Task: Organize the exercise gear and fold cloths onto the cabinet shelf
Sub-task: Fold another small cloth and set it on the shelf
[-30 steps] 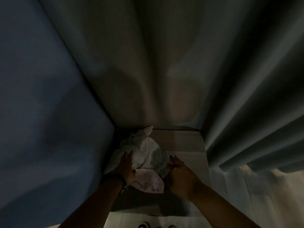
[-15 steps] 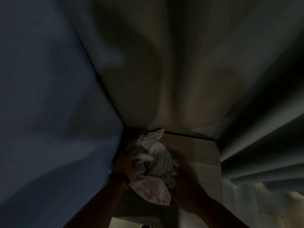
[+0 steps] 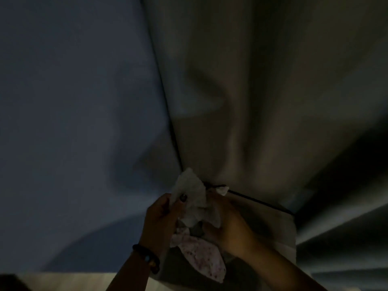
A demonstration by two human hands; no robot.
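Observation:
A crumpled white cloth (image 3: pixel 194 196) is held up between both hands in dim light. My left hand (image 3: pixel 160 217) grips its left side, thumb pressed on the front. My right hand (image 3: pixel 228 223) holds its right side, fingers curled into the folds. A pink speckled cloth (image 3: pixel 202 258) hangs below the white one, between my wrists. Under the hands lies the pale cabinet top (image 3: pixel 270 219). No exercise gear shows.
A blue wall (image 3: pixel 73 122) fills the left. A grey wall (image 3: pixel 262 91) rises behind the cabinet, meeting it at a dark seam. Dark pleated curtains (image 3: pixel 346 227) hang at the right. A dark beaded bracelet (image 3: pixel 149 258) circles my left wrist.
Both hands have gathered the white cloth off the cabinet top and lifted it, the pink cloth coming up with it. The view has tilted and swung left.

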